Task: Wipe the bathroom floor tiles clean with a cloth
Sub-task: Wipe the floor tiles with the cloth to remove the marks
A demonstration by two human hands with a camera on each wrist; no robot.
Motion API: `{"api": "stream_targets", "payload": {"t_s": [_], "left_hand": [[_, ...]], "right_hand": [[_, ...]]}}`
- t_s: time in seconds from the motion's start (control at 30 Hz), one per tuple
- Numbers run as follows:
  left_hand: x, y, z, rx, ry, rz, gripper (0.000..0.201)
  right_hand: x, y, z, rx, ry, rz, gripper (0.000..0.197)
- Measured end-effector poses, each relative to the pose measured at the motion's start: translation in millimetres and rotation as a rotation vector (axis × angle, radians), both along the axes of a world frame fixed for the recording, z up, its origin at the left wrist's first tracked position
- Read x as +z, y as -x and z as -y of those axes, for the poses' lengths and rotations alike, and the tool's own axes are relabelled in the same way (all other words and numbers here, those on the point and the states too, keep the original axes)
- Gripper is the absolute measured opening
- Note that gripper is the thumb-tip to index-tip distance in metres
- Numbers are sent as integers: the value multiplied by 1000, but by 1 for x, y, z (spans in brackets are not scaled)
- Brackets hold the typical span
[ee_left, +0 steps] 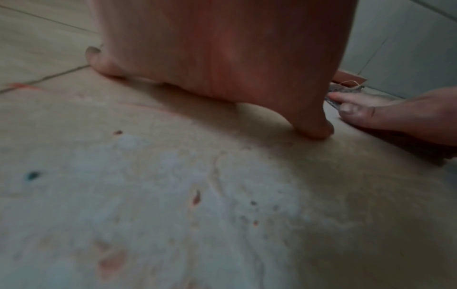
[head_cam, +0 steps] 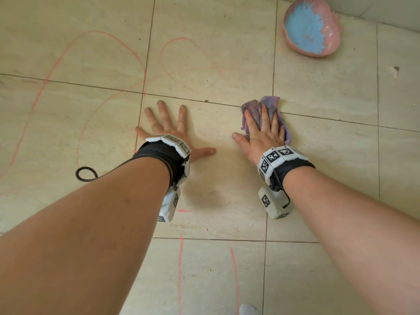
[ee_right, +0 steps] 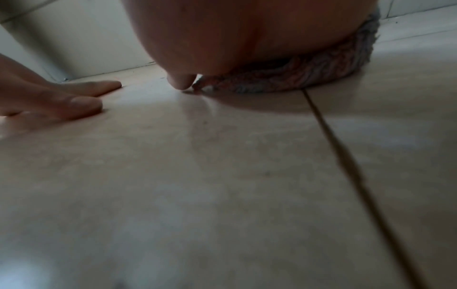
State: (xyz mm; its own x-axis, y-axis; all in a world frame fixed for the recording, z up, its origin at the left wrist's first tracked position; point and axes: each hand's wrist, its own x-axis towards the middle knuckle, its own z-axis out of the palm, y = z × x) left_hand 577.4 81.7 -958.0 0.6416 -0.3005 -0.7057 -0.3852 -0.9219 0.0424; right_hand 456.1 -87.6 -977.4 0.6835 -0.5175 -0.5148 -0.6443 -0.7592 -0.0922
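- The right hand (head_cam: 263,130) lies flat, right of the frame's middle, with straight, slightly spread fingers pressing a cloth (head_cam: 271,103) onto the floor tiles (head_cam: 216,53); nothing is pinched, and the thumb rests on bare tile beside the cloth.
- The cloth is a crumpled, fuzzy purple-grey rag with frayed edges. It sits across a dark grout line, bunched up ahead of the fingertips. In the right wrist view its looped, woolly pile (ee_right: 296,78) is squashed under the palm.
- The left hand (head_cam: 172,130) is planted palm-down at centre frame, fingers fanned wide and straight, holding nothing. It is near the right hand but apart from it.
- The tiles are large, square and beige with a faint stone-like veining, glossy enough to show soft reflections.
- Thin pink-red chalky lines (head_cam: 45,80) loop across the left half of the frame, and more run down the lower centre.
- The left wrist view shows a pale, smeary film and small reddish specks on the tile (ee_left: 197,197) near the camera.
- A round pink basin (head_cam: 311,28) with a rough blue patch inside sits at upper right.
- A black ring-shaped band (head_cam: 86,174) lies on the floor at the left forearm.
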Motion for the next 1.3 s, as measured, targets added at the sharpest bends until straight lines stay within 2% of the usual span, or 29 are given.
{"api": "stream_targets", "payload": {"t_s": [0.1, 0.3, 0.5, 0.7, 0.8, 0.87, 0.97, 1.03, 1.13, 1.23, 1.3], "left_hand": [[4, -1, 7, 32, -13, -33, 142], [11, -4, 12, 155, -6, -63, 142], [11, -5, 19, 149, -23, -35, 142], [7, -3, 20, 159, -18, -10, 142], [4, -4, 20, 169, -10, -2, 143], [3, -4, 20, 170, -12, 2, 143], [3, -3, 20, 166, -7, 1, 143], [5, -4, 20, 169, -2, -5, 142], [8, -3, 20, 182, 12, -20, 141], [7, -2, 21, 193, 16, -24, 141], [3, -3, 20, 199, 10, -21, 141]], "right_hand": [[-1, -1, 2, 12, 12, 2, 75], [-2, -3, 5, 13, -8, -15, 74], [5, -6, 6, -14, -35, -42, 73], [21, -91, 34, -137, -78, -69, 70], [20, -134, 25, -65, -107, -40, 69], [21, -141, 3, 45, -152, -10, 66], [23, -102, -15, 234, -162, 4, 61], [20, -63, -4, 282, -121, 7, 60], [17, -56, 28, 201, -89, -20, 59], [17, -105, 32, 45, -77, 9, 59], [14, -142, 25, 11, -102, 33, 60]]}}
